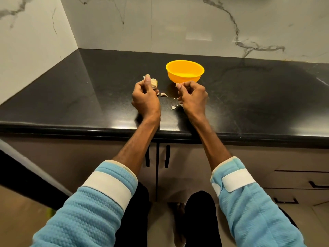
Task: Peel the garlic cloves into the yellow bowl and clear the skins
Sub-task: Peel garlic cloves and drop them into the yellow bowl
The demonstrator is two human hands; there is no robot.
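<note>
The left hand (145, 98) curled round a pale papery garlic cluster (154, 82), thumb raised. A loose whitish clove (164, 94) and pale skin flakes (173, 107) lay on the glossy black stone counter (89, 97) between the hands. The right hand (193, 97) pinched a small pale bit (177, 84), clove or skin unclear, just in front of the round yellow plastic bowl (185, 72). Peeling seemed barely begun; next, that bit likely needed stripping over the bowl.

I have both forearms stretched forward, side by side. My left hand (146, 99) curls around garlic (154, 82), thumb raised; my right hand (193, 97) pinches a pale scrap (177, 84) at its fingertips.
</note>
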